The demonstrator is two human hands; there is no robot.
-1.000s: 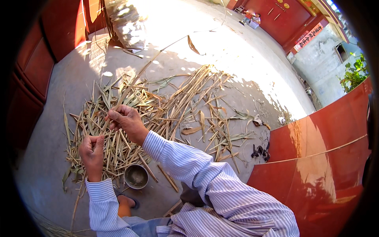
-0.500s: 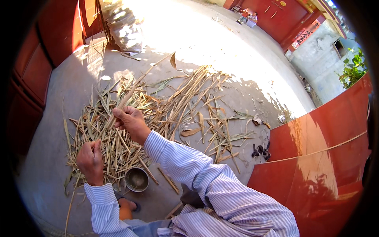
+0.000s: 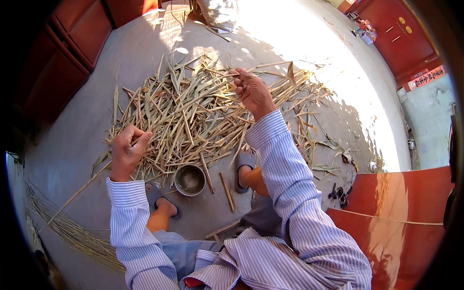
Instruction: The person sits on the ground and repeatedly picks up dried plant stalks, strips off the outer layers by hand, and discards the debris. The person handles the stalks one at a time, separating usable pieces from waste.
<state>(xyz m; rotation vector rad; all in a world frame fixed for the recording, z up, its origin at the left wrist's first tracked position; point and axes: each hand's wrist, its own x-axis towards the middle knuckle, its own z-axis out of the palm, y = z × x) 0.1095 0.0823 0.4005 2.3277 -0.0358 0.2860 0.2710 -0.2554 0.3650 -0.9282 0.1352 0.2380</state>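
My left hand is closed in a fist. A long thin dry stalk slants from it down to the lower left. Further right and higher, my right hand pinches a dry strip with its thumb and fingers. The strip points right, and a curled brown leaf hangs near its far end. Both hands are above a wide heap of dry stalks and leaves. Between my feet and the heap, a round metal bowl stands on the ground, its inside greyish.
Long thin stalks lie bundled at my left. Two short stalk pieces are near my right foot. Red panels stand at the right, dark red furniture at the far left. A pale sack sits beyond the heap.
My right hand has moved right and away from my left, carrying the strip with it. My left hand has stayed closed. The view has shifted, showing both feet and the bundled stalks.
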